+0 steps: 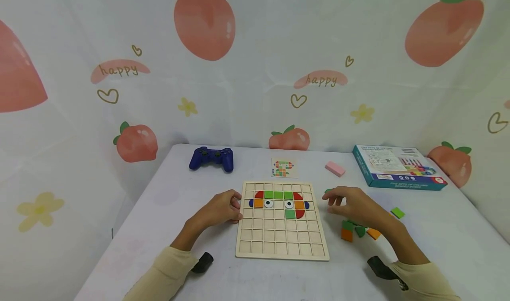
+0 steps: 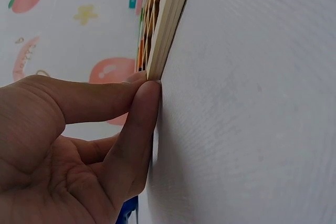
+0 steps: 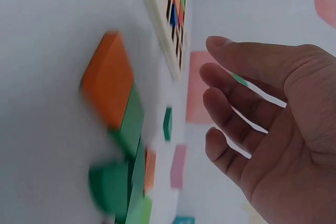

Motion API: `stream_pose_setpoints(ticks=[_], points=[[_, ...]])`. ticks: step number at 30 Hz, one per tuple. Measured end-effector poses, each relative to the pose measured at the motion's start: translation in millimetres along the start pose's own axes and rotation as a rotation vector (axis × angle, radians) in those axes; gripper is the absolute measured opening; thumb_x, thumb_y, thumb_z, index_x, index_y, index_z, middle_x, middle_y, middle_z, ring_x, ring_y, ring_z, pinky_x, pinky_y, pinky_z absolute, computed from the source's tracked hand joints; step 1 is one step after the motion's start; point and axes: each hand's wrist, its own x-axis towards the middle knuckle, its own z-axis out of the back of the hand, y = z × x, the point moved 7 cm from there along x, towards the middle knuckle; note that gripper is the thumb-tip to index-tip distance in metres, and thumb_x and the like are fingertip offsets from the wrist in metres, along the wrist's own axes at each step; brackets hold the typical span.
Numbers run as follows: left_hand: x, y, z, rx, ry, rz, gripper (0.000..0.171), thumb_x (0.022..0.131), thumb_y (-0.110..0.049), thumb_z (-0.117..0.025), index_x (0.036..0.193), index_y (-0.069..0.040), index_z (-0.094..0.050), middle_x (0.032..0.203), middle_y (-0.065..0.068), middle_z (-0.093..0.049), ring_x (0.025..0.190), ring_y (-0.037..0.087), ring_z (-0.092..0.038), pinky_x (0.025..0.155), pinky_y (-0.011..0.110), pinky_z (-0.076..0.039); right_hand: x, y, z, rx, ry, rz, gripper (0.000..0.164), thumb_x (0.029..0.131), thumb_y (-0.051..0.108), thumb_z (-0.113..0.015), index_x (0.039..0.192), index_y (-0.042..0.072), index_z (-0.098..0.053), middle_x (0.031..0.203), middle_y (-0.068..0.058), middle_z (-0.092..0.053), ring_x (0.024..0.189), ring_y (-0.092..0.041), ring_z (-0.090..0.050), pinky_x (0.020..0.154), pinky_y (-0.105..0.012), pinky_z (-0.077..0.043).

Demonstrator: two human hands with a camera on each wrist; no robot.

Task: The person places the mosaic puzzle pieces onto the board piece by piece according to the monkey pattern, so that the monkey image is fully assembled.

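A square wooden grid board (image 1: 275, 237) lies on the table, with red, green, orange and blue pieces and two eye pieces set in its upper rows. My left hand (image 1: 224, 206) is at the board's left side; in the left wrist view its thumb and finger (image 2: 143, 100) pinch the board's edge (image 2: 170, 19). To the right of the board, my right hand (image 1: 352, 202) hovers with fingers loosely bent and nothing in them. Partly behind its fingertips lies a green piece (image 1: 328, 190). Orange blocks (image 3: 108, 80) and green blocks (image 3: 109, 186) lie loose below that hand.
A pattern card (image 1: 283, 168) lies behind the board, with a pink block (image 1: 335, 168) to its right. A blue game controller (image 1: 212, 158) sits at the back left. The game box (image 1: 398, 168) stands at the back right, near a light green tile (image 1: 397, 212).
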Motion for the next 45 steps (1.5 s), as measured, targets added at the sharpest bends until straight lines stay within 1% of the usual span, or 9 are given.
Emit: stream_pose_setpoints(ticks=[7, 15, 19, 25, 28, 33, 40, 42, 45], points=[[-0.5, -1.8, 0.1, 0.025, -0.001, -0.016, 0.054, 0.086, -0.001, -0.082, 0.134, 0.007, -0.059, 0.103, 0.008, -0.065, 0.084, 0.016, -0.063, 0.077, 0.030, -0.058, -21.8, -26.6, 9.4, 0.002, -0.011, -0.063, 0.029, 0.095, 0.017, -0.079, 0.122, 0.007, -0.076, 0.096, 0.004, -0.070, 0.093, -0.018, -0.060, 0.072, -0.024, -0.052], [2.1, 0.9, -0.2, 0.009, -0.003, -0.006, 0.054, 0.086, -0.001, -0.082, 0.134, 0.007, -0.059, 0.103, 0.008, -0.065, 0.082, 0.016, -0.065, 0.075, 0.029, -0.057, -43.1, -49.5, 20.6, 0.003, -0.028, -0.133, 0.033, 0.093, 0.015, -0.081, 0.123, 0.004, -0.075, 0.097, 0.001, -0.069, 0.090, -0.019, -0.059, 0.065, -0.024, -0.053], [1.2, 1.3, -0.8, -0.003, 0.006, -0.001, 0.055, 0.086, 0.000, -0.082, 0.134, 0.007, -0.058, 0.104, 0.009, -0.065, 0.082, 0.016, -0.064, 0.076, 0.030, -0.058, -50.3, -60.7, 23.8, -0.014, -0.028, -0.175, 0.033, 0.091, 0.014, -0.082, 0.122, 0.004, -0.075, 0.096, 0.000, -0.069, 0.089, -0.019, -0.059, 0.066, -0.023, -0.054], [1.4, 0.9, -0.2, 0.011, -0.001, -0.002, 0.055, 0.085, -0.002, -0.082, 0.134, 0.006, -0.059, 0.103, 0.008, -0.066, 0.085, 0.017, -0.063, 0.077, 0.031, -0.058, -60.3, -71.4, 29.6, -0.028, -0.020, -0.177, 0.035, 0.091, 0.013, -0.082, 0.124, 0.003, -0.074, 0.098, 0.000, -0.069, 0.090, -0.019, -0.059, 0.069, -0.023, -0.053], [1.8, 1.9, 0.0, 0.018, -0.007, 0.006, 0.055, 0.085, -0.002, -0.082, 0.134, 0.005, -0.059, 0.103, 0.007, -0.066, 0.086, 0.017, -0.063, 0.078, 0.030, -0.057, -63.9, -77.0, 30.4, -0.018, 0.001, -0.197, 0.036, 0.091, 0.010, -0.080, 0.125, 0.002, -0.072, 0.098, 0.000, -0.070, 0.090, -0.020, -0.059, 0.071, -0.022, -0.052], [1.9, 2.6, -0.1, 0.014, -0.013, 0.015, 0.054, 0.085, -0.001, -0.082, 0.134, 0.005, -0.060, 0.103, 0.007, -0.065, 0.086, 0.017, -0.063, 0.078, 0.030, -0.057, -67.4, -84.9, 30.8, -0.025, 0.014, -0.223, 0.036, 0.090, 0.007, -0.078, 0.126, 0.003, -0.073, 0.104, -0.002, -0.072, 0.094, -0.021, -0.059, 0.074, -0.022, -0.053], [2.2, 3.5, -1.0, -0.004, -0.010, 0.023, 0.054, 0.085, 0.000, -0.082, 0.134, 0.005, -0.059, 0.103, 0.007, -0.065, 0.083, 0.016, -0.064, 0.076, 0.030, -0.058, -66.5, -92.5, 31.1, -0.051, 0.012, -0.228, 0.036, 0.089, 0.007, -0.079, 0.124, 0.002, -0.074, 0.108, -0.004, -0.073, 0.096, -0.020, -0.060, 0.081, -0.033, -0.057], [2.5, 3.7, -1.0, -0.001, -0.011, 0.023, 0.055, 0.085, -0.001, -0.082, 0.134, 0.005, -0.059, 0.103, 0.007, -0.065, 0.084, 0.017, -0.064, 0.077, 0.030, -0.058, -66.2, -93.6, 31.3, -0.058, 0.015, -0.234, 0.036, 0.089, 0.007, -0.080, 0.124, 0.001, -0.074, 0.107, -0.004, -0.072, 0.096, -0.020, -0.059, 0.080, -0.034, -0.057], [2.8, 3.9, -1.2, 0.002, -0.011, 0.024, 0.054, 0.085, -0.001, -0.082, 0.134, 0.004, -0.060, 0.103, 0.007, -0.065, 0.084, 0.016, -0.064, 0.077, 0.030, -0.058, -65.7, -94.8, 31.7, -0.063, 0.018, -0.239, 0.037, 0.089, 0.008, -0.080, 0.125, 0.001, -0.074, 0.105, -0.002, -0.071, 0.095, -0.021, -0.058, 0.078, -0.031, -0.055]])
